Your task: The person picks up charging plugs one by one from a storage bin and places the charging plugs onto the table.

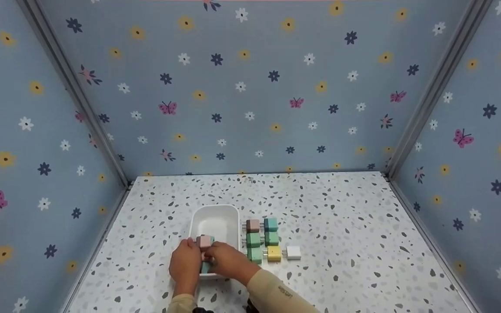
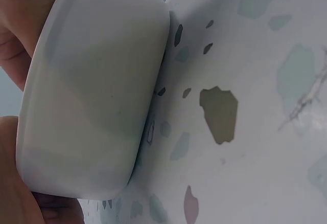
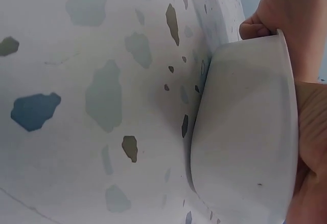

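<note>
A white plastic bin (image 1: 216,211) stands on the speckled table, and both hands are over its near part. My left hand (image 1: 184,263) is at the bin's left side, its fingertips on a pink plug adapter (image 1: 205,241) above the bin. From the right, my right hand (image 1: 232,260) reaches in with bent fingers close beside that adapter; what they hold is hidden. A teal adapter (image 1: 205,267) shows below, between the hands. The wrist views show mainly the outer wall of the bin, with parts of the left hand (image 2: 20,24) and right hand (image 3: 314,147) behind it.
Right of the bin several plug adapters lie in rows, prongs leftward: a pink one (image 1: 253,225), a blue one (image 1: 270,224), green ones (image 1: 253,240), a yellow one (image 1: 274,253) and a white one (image 1: 293,252). Flower-patterned walls (image 1: 250,130) enclose the table.
</note>
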`<state>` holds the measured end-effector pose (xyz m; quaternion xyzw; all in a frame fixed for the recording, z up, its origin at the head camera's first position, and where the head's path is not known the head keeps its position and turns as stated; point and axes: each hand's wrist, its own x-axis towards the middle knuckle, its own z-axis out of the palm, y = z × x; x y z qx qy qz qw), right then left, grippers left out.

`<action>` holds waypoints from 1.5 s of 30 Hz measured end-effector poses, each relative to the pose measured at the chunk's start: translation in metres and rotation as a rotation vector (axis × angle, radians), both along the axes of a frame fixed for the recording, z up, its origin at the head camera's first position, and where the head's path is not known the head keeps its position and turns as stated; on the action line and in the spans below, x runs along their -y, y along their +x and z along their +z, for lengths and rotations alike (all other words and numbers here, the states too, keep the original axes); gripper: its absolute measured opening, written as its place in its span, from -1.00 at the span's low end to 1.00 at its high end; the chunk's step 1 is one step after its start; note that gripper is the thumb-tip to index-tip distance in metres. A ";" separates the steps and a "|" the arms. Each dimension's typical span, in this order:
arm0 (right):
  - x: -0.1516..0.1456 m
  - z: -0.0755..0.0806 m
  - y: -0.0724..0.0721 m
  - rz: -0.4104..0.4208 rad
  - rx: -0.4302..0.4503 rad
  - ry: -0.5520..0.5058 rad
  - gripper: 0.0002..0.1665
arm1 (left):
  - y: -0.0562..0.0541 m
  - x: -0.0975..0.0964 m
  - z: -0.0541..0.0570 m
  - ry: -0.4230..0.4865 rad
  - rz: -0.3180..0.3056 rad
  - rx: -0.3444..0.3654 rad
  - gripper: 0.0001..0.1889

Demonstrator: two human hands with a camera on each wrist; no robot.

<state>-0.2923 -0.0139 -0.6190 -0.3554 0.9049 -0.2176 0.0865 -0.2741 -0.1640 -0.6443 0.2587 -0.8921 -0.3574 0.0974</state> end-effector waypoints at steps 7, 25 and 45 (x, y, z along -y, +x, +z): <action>0.007 0.004 -0.006 -0.004 -0.044 0.021 -0.59 | -0.004 0.002 0.002 -0.018 0.004 -0.033 -0.50; 0.013 0.004 -0.001 0.121 -0.141 0.110 -0.78 | 0.003 0.003 -0.007 0.016 0.009 -0.008 -0.51; 0.021 0.010 -0.001 0.073 -0.070 0.190 -0.95 | 0.004 0.000 0.001 0.027 0.012 0.008 -0.52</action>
